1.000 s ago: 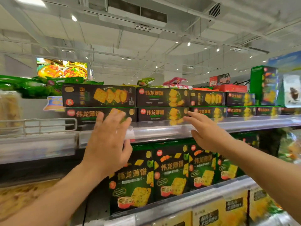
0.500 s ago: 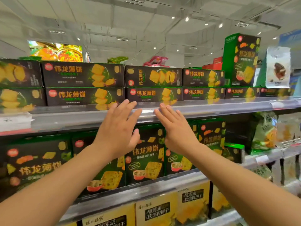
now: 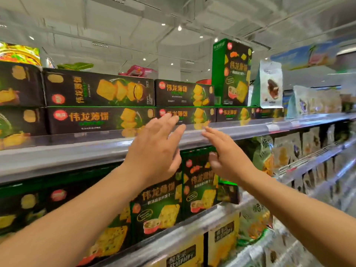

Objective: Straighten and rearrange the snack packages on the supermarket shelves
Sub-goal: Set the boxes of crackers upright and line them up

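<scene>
The top shelf holds dark cracker boxes lying flat, two high, in a long row. One green box stands upright on the row, toward the right. Just beside it stands a white bag with a brown snack pictured on it. More pale bags sit farther right (too blurry to read).

The left hand reaches up in front of the shelf edge. Its fingers are straight and spread, and the tips lie over the front of a lower box. I cannot tell if they touch it. The right hand is near it, fingers straight and pointing at the shelf edge. Neither hand holds anything, so each grip is wide.

Below, the middle shelf carries upright boxes of the same crackers, partly hidden behind both arms. One small box lies tipped over at the end of that row. Yellow packs fill the shelf under that.
</scene>
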The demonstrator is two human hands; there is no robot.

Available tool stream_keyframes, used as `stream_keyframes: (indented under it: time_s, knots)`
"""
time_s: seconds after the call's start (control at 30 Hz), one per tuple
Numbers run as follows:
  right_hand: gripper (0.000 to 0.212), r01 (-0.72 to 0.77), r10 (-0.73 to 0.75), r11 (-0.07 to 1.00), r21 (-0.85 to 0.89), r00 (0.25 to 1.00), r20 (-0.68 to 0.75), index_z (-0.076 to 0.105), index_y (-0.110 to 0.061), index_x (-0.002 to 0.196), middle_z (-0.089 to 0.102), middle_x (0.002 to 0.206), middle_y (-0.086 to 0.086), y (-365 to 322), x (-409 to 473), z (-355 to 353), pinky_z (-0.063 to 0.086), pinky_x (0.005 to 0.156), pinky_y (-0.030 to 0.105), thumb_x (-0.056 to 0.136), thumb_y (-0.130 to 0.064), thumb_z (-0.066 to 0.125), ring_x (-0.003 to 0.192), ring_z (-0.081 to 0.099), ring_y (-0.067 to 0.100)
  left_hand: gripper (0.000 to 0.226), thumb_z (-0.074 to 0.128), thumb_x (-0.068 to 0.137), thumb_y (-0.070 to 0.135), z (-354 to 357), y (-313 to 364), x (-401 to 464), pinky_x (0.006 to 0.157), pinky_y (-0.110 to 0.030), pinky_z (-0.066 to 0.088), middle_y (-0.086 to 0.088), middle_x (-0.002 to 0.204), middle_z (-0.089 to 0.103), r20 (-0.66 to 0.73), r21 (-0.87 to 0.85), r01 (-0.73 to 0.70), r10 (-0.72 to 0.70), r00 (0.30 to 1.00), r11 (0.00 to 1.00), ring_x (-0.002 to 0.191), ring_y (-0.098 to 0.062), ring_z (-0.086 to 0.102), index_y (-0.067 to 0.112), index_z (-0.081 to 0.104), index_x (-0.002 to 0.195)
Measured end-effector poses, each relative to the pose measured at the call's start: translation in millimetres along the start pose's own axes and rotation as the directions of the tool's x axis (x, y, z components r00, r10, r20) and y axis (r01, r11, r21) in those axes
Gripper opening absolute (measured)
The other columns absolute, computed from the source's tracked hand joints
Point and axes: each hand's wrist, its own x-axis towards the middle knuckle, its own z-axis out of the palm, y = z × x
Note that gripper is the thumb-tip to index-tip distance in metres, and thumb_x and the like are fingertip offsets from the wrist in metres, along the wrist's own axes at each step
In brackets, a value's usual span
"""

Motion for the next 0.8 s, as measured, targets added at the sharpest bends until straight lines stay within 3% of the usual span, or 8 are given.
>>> stream_keyframes:
  time_s: [0.1, 0.23, 0.37, 0.5, 0.6, 0.63, 0.7, 0.8]
  knots:
    - [0.061, -0.079, 0.080, 0.995, -0.063, 0.997, 0.015, 0.039, -0.013, 0.147, 0.030, 0.157, 0.004, 53, 1, -13, 0.016, 0.118, 0.029, 0.089, -0.004, 0.056, 0.145, 0.025, 0.021, 0.064, 0.064, 0.080, 0.030, 22, 19, 23, 0.110, -0.053, 0.037, -0.023, 0.140, 0.050, 0.021, 0.051, -0.062, 0.061, 0.998, 0.997, 0.132, -0.040, 0.045, 0.002, 0.052, 0.137]
    - [0.057, -0.035, 0.038, 0.992, -0.125, 0.999, 0.026, 0.040, -0.013, 0.147, 0.030, 0.157, 0.006, 108, 5, -14, 0.015, 0.118, 0.029, 0.092, -0.001, 0.050, 0.146, 0.024, 0.024, 0.063, 0.057, 0.084, 0.034, 49, 38, 50, 0.110, -0.053, 0.037, -0.025, 0.142, 0.048, 0.048, 0.147, -0.048, 0.042, 0.998, 0.988, 0.134, -0.041, 0.043, 0.004, 0.050, 0.139]
    - [0.055, 0.135, -0.139, 0.985, -0.108, 0.990, -0.030, 0.047, -0.006, 0.142, 0.038, 0.152, 0.015, 153, 8, -1, 0.030, 0.115, 0.046, 0.088, 0.005, 0.052, 0.140, 0.035, 0.034, 0.058, 0.048, 0.087, 0.034, 80, 69, 76, 0.110, -0.053, 0.036, -0.025, 0.140, 0.050, 0.039, 0.216, 0.030, -0.040, 0.998, 0.976, 0.132, -0.041, 0.045, 0.005, 0.053, 0.137]
    - [0.054, 0.306, -0.315, 0.948, -0.094, 0.942, -0.115, 0.054, 0.002, 0.134, 0.049, 0.142, 0.021, 193, 9, 8, 0.036, 0.109, 0.053, 0.079, 0.003, 0.052, 0.130, 0.046, 0.042, 0.053, 0.051, 0.086, 0.032, 105, 106, 95, 0.112, -0.053, 0.033, -0.024, 0.140, 0.050, -0.015, 0.244, 0.147, -0.148, 0.989, 0.959, 0.132, -0.042, 0.045, 0.004, 0.058, 0.131]
    - [0.055, 0.402, -0.406, 0.914, -0.055, 0.898, -0.172, 0.054, 0.002, 0.134, 0.050, 0.143, 0.018, 214, 13, 10, 0.036, 0.110, 0.051, 0.079, 0.000, 0.046, 0.132, 0.046, 0.038, 0.050, 0.057, 0.083, 0.024, 129, 138, 94, 0.113, -0.056, 0.031, -0.025, 0.140, 0.050, -0.033, 0.200, 0.026, -0.020, 0.999, 0.979, 0.133, -0.042, 0.043, 0.004, 0.059, 0.129]
    - [0.055, 0.426, -0.426, 0.904, -0.043, 0.885, -0.190, 0.055, 0.001, 0.133, 0.051, 0.142, 0.017, 217, 14, 11, 0.037, 0.110, 0.050, 0.079, -0.002, 0.043, 0.131, 0.047, 0.037, 0.052, 0.060, 0.081, 0.022, 139, 149, 90, 0.114, -0.055, 0.030, -0.023, 0.141, 0.050, 0.029, 0.181, -0.080, 0.076, 0.997, 0.980, 0.134, -0.040, 0.043, 0.006, 0.057, 0.130]
    - [0.057, 0.442, -0.433, 0.897, -0.012, 0.871, -0.232, 0.058, 0.000, 0.131, 0.053, 0.140, 0.016, 219, 15, 12, 0.039, 0.107, 0.049, 0.078, -0.006, 0.041, 0.129, 0.050, 0.036, 0.068, 0.068, 0.076, 0.026, 158, 170, 81, 0.116, -0.049, 0.023, -0.017, 0.146, 0.047, 0.287, 0.135, -0.251, 0.205, 0.936, 0.958, 0.137, -0.033, 0.041, 0.011, 0.047, 0.140]
    - [0.059, 0.452, -0.429, 0.892, 0.022, 0.860, -0.274, 0.059, -0.002, 0.131, 0.054, 0.140, 0.013, 222, 14, 16, 0.040, 0.107, 0.047, 0.075, -0.007, 0.043, 0.130, 0.050, 0.034, 0.090, 0.068, 0.083, 0.031, 182, 183, 78, 0.118, -0.044, 0.006, -0.015, 0.160, 0.020, 0.624, 0.121, -0.242, 0.116, 0.773, 0.963, 0.147, -0.031, 0.019, 0.014, 0.015, 0.154]
